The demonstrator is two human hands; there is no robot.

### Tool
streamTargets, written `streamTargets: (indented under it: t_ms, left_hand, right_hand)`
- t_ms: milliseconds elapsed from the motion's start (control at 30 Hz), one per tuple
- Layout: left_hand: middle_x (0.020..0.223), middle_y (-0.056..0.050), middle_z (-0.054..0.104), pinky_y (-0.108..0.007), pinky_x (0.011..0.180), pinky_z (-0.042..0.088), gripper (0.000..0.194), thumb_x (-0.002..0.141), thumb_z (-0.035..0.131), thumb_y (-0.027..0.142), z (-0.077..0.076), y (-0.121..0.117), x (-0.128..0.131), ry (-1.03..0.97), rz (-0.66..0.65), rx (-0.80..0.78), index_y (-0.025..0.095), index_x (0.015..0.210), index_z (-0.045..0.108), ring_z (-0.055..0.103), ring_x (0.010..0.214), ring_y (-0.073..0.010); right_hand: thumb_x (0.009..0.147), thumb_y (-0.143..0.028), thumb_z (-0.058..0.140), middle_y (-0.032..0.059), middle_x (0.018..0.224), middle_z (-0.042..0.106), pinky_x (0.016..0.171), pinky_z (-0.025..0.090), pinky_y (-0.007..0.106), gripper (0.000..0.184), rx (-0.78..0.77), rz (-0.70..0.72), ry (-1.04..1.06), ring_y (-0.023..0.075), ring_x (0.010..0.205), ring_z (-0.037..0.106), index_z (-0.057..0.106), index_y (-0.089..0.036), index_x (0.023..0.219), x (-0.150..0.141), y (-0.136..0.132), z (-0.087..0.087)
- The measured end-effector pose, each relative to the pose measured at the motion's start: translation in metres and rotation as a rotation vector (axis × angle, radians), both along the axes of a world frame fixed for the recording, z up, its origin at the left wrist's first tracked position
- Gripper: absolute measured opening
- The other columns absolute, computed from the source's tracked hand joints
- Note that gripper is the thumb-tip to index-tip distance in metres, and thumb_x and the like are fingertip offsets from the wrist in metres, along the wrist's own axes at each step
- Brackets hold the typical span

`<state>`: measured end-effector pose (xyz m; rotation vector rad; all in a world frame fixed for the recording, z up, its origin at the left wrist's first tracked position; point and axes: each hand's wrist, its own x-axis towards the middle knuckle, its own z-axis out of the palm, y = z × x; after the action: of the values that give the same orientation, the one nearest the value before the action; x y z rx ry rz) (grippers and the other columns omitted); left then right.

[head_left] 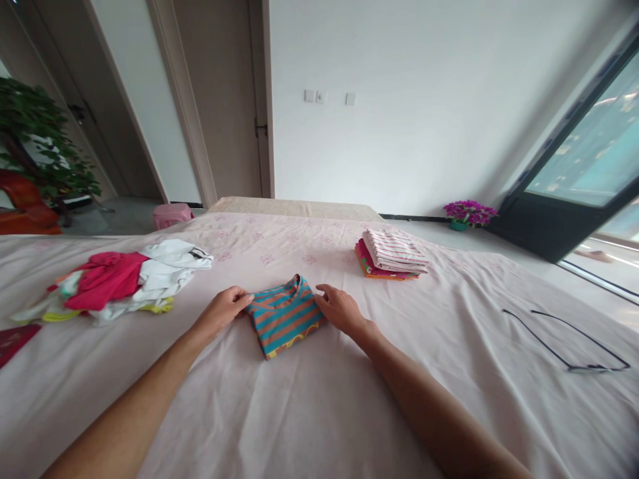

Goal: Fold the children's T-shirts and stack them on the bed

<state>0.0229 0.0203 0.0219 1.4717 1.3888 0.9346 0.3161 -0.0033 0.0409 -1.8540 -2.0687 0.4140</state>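
Observation:
A folded T-shirt with teal and orange-brown stripes lies in front of me on the bed, its neckline at the far side and yellow lettering along the near edge. My left hand pinches its upper left corner between thumb and fingers. At the opposite corner is my right hand, its fingers stretched out and apart, the tips touching the shirt's edge. Beyond the right hand sits a stack of folded clothes, a red-striped white piece on top.
A loose heap of clothes lies on the left of the pale bedsheet, with a dark red garment nearer me. Eyeglasses rest on the right. Past the bed stand a pink stool and purple flowers.

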Motion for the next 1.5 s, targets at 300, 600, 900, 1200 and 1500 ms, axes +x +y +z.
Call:
streamTargets:
  t_ms: [300, 600, 900, 1200, 1500]
  left_hand:
    - [0.096, -0.011, 0.077, -0.037, 0.086, 0.054, 0.041, 0.067, 0.083, 0.038, 0.011, -0.022, 0.027, -0.585, -0.127, -0.289, 0.014, 0.097, 0.071, 0.071, 0.092, -0.0254]
    - [0.096, -0.009, 0.078, -0.038, 0.091, 0.055, 0.027, 0.067, 0.083, 0.032, 0.011, -0.034, 0.052, -0.655, -0.094, -0.144, 0.015, 0.086, 0.076, 0.072, 0.095, -0.0276]
    - [0.092, -0.009, 0.078, -0.041, 0.082, 0.06, 0.047, 0.067, 0.082, 0.024, 0.018, -0.03, 0.058, -0.79, 0.024, -0.226, 0.014, 0.111, 0.07, 0.074, 0.089, -0.0286]
    - [0.121, -0.009, 0.071, -0.036, 0.09, 0.059, 0.049, 0.08, 0.075, 0.026, 0.007, -0.026, 0.057, -0.841, -0.087, -0.301, 0.024, 0.127, 0.06, 0.071, 0.103, -0.0225]
    - [0.112, -0.014, 0.073, -0.036, 0.096, 0.057, 0.047, 0.075, 0.079, 0.02, 0.003, -0.023, 0.051, -0.766, -0.097, -0.431, 0.016, 0.12, 0.066, 0.071, 0.102, -0.0243]
  right_hand:
    - [0.089, -0.043, 0.052, 0.0106, 0.119, 0.07, 0.089, 0.047, 0.038, 0.057, -0.026, 0.031, 0.015, 0.0282, 0.108, 0.065, 0.049, -0.022, 0.141, -0.004, 0.005, -0.009]
    - [0.075, -0.043, 0.072, 0.0013, 0.091, 0.071, 0.073, 0.049, 0.027, 0.042, -0.269, 0.253, 0.566, 0.0181, 0.081, 0.065, 0.068, -0.018, 0.109, 0.022, 0.02, -0.01]
    - [0.067, -0.045, 0.084, 0.0066, 0.098, 0.074, 0.096, 0.049, 0.038, 0.053, -0.548, 0.346, 1.389, 0.0218, 0.094, 0.07, 0.068, -0.016, 0.107, 0.01, 0.006, 0.0]
    - [0.071, -0.032, 0.082, 0.0078, 0.085, 0.075, 0.085, 0.056, 0.035, 0.038, -0.501, 0.115, 1.475, 0.0212, 0.079, 0.073, 0.067, -0.012, 0.099, 0.037, 0.003, 0.022]
    - [0.087, -0.026, 0.064, 0.007, 0.085, 0.074, 0.076, 0.059, 0.032, 0.022, -0.027, -0.017, 1.346, 0.0212, 0.082, 0.073, 0.064, -0.014, 0.105, 0.153, 0.049, 0.135]
